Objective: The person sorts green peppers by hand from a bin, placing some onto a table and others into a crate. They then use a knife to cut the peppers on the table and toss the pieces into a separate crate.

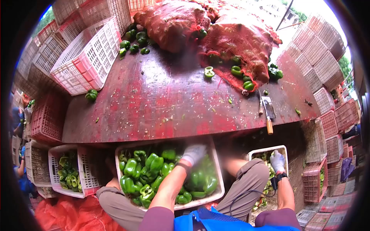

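Note:
My left hand (194,154), in a grey glove, is over the far right part of a white crate (220,181) full of green peppers (156,163). Its fingers point away from me and are blurred, so a hold on a pepper cannot be made out. My right hand (277,161), also gloved, is above a smaller white crate (286,152) with green pepper pieces. The fingers there are curled together; anything within them is too small to name.
Beyond the crates is a red-stained table (154,111) with red mesh sacks (239,46), a cleaver (268,111) and a halved pepper (209,72). A white-and-red crate (92,57) stands at its left. Crates are stacked on both sides. A co-worker's blue glove (23,151) shows far left.

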A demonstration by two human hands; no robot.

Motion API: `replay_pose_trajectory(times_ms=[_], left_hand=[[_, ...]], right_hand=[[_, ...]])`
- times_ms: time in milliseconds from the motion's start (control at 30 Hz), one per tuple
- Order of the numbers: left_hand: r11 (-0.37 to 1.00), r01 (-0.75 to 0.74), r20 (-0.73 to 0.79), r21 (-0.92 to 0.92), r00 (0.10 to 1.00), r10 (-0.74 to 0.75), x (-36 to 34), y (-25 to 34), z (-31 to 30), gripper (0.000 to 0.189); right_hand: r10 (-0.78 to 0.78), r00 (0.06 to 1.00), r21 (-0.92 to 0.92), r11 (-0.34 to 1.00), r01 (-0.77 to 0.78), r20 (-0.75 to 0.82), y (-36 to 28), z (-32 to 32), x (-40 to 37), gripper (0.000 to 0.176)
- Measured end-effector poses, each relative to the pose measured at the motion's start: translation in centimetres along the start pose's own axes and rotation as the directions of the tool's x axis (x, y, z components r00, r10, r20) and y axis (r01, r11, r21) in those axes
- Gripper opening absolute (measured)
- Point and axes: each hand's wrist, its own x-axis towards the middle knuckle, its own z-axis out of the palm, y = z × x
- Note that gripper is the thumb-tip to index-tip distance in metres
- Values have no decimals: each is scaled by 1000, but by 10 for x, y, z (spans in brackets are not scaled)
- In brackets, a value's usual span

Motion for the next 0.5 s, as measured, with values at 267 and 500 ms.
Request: replay_pose_trajectory(times_ms=[267,500], left_hand=[[994,100,226,-32,970,-91,-1,5,-3,50],[991,100,264,-83,962,-75,-5,14,-12,53]], right_hand=[[-385,921,-37,923,383,-63,-66,-94,21,33],[-664,569,9,647,762,-484,-341,-197,109,29]])
